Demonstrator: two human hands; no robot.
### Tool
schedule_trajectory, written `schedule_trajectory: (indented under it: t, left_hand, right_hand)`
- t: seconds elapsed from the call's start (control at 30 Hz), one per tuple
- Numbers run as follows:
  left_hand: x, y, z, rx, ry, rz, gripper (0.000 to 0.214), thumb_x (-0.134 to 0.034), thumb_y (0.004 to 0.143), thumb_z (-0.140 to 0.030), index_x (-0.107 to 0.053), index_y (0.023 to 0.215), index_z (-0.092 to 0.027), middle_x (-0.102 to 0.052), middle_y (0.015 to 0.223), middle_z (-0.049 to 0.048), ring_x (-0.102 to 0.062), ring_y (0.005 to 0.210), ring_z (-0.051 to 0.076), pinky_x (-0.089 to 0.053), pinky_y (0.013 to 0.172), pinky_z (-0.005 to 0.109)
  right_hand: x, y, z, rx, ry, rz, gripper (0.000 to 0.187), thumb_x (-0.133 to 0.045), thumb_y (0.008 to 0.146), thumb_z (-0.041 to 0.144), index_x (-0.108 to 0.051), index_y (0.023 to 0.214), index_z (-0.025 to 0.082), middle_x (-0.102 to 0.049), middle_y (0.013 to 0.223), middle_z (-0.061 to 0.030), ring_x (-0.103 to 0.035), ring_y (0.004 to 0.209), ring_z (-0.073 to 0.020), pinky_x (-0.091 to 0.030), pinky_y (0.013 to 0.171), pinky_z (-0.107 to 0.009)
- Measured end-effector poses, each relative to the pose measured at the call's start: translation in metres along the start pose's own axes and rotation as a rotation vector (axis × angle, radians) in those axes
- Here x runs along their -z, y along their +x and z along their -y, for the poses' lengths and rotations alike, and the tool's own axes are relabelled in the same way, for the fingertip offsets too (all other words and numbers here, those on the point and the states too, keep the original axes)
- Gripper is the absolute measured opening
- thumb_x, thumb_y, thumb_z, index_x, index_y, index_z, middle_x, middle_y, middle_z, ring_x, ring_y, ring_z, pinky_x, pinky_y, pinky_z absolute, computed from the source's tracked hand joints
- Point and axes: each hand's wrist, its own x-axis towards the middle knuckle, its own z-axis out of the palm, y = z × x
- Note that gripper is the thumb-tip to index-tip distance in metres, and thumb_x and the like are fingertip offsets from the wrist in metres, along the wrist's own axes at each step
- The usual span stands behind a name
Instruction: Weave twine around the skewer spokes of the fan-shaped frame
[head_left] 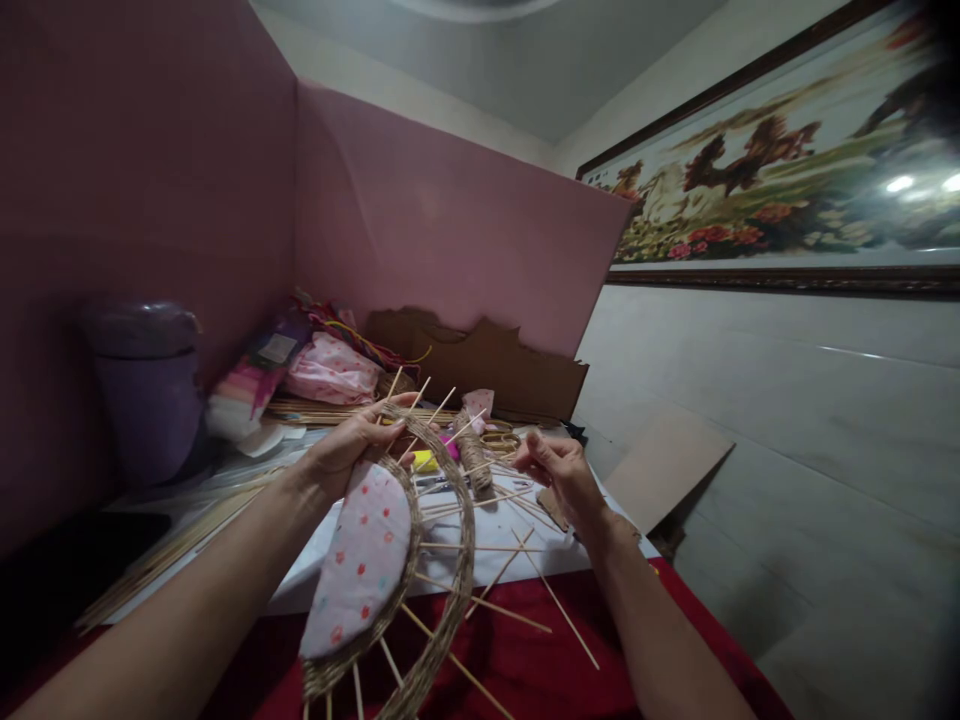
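My left hand (pixel 351 447) grips the top rim of a round woven piece (pixel 442 560) made of twine rings and thin wooden sticks, held upright on its edge. A disc covered in pink dotted fabric (pixel 360 560) forms its centre. My right hand (pixel 559 472) is closed in a pinch just right of the piece, apparently on a strand of twine too thin to make out. A spool of twine (pixel 472 455) stands between my hands on the table.
A white sheet (pixel 487 540) lies over a red tablecloth (pixel 525 660). Behind are a purple lidded container (pixel 146 385), pink fabric bundles (pixel 330 368), cardboard pieces (pixel 487 365) and a pink partition (pixel 450 220). Loose sticks (pixel 150 565) lie at the left. A tiled floor lies to the right.
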Motion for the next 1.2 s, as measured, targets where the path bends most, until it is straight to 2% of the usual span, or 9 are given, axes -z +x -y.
schedule_trajectory:
  t: [0.1,0.2,0.33,0.43,0.67,0.83,1.03,1.2]
  left_hand:
    - [0.001,0.0,-0.001,-0.012,-0.004,0.01,0.06,-0.057,0.075,-0.001,-0.043,0.13,-0.019,-0.07,0.086,0.0082,-0.069,0.075,0.02,-0.058,0.061,0.029]
    - [0.004,0.001,-0.003,-0.026,-0.015,0.029,0.061,-0.055,0.076,-0.001,-0.041,0.132,-0.019,-0.07,0.086,0.0084,-0.069,0.074,0.019,-0.058,0.058,0.026]
    - [0.006,0.001,-0.002,-0.027,-0.02,0.045,0.06,-0.055,0.076,-0.002,-0.04,0.132,-0.018,-0.07,0.088,0.0104,-0.07,0.077,0.021,-0.057,0.055,0.024]
    - [0.005,0.0,-0.001,-0.018,-0.016,0.066,0.061,-0.056,0.077,-0.003,-0.038,0.133,-0.019,-0.07,0.09,0.0109,-0.069,0.081,0.022,-0.058,0.059,0.028]
    - [0.004,0.001,0.006,0.019,-0.057,0.084,0.066,-0.058,0.075,-0.002,-0.038,0.134,-0.023,-0.07,0.086,0.0069,-0.069,0.077,0.019,-0.058,0.057,0.024]
    - [0.007,0.002,0.007,0.03,-0.053,0.095,0.067,-0.058,0.075,-0.002,-0.037,0.134,-0.023,-0.07,0.092,0.0102,-0.069,0.085,0.022,-0.058,0.06,0.025]
    - [0.002,0.0,0.004,-0.004,-0.03,0.065,0.062,-0.056,0.077,-0.003,-0.036,0.134,-0.017,-0.07,0.09,0.0125,-0.069,0.082,0.022,-0.058,0.061,0.027]
    - [0.001,0.0,0.004,-0.031,-0.023,0.068,0.062,-0.057,0.076,-0.004,-0.038,0.134,-0.019,-0.07,0.09,0.011,-0.069,0.081,0.022,-0.058,0.062,0.027]
  right_hand:
    - [-0.001,0.0,-0.002,-0.174,0.094,0.166,0.045,-0.063,0.073,0.054,-0.068,0.058,0.012,-0.057,0.056,-0.0035,-0.038,0.047,-0.0062,-0.021,0.044,-0.021]
    - [-0.004,-0.002,-0.006,-0.271,0.186,0.338,0.046,-0.06,0.076,0.054,-0.07,0.064,0.011,-0.055,0.052,-0.0024,-0.037,0.046,-0.0057,-0.022,0.044,-0.021]
    - [-0.006,-0.003,-0.014,-0.427,0.333,0.378,0.05,-0.056,0.077,0.057,-0.072,0.072,0.01,-0.058,0.053,-0.004,-0.048,0.051,-0.0092,-0.032,0.05,-0.022]
    - [-0.005,-0.003,-0.016,-0.534,0.426,0.398,0.057,-0.051,0.078,0.061,-0.073,0.072,0.008,-0.054,0.047,-0.0031,-0.045,0.048,-0.0096,-0.032,0.05,-0.023]
    - [-0.01,-0.005,-0.016,-0.565,0.542,0.577,0.065,-0.039,0.082,0.064,-0.073,0.075,0.009,-0.036,0.038,0.0033,-0.03,0.041,-0.008,-0.026,0.048,-0.023]
    - [-0.014,-0.007,-0.02,-0.565,0.543,0.591,0.064,-0.038,0.083,0.063,-0.072,0.072,0.009,-0.035,0.038,0.0038,-0.028,0.04,-0.0077,-0.024,0.047,-0.023]
    - [-0.015,-0.005,-0.021,-0.545,0.569,0.587,0.056,-0.046,0.081,0.057,-0.073,0.076,0.008,-0.035,0.039,0.0039,-0.028,0.04,-0.0075,-0.02,0.045,-0.022]
    - [-0.016,-0.001,-0.023,-0.582,0.521,0.59,0.054,-0.048,0.08,0.058,-0.073,0.076,0.009,-0.036,0.038,0.0041,-0.027,0.04,-0.0076,-0.02,0.045,-0.023]
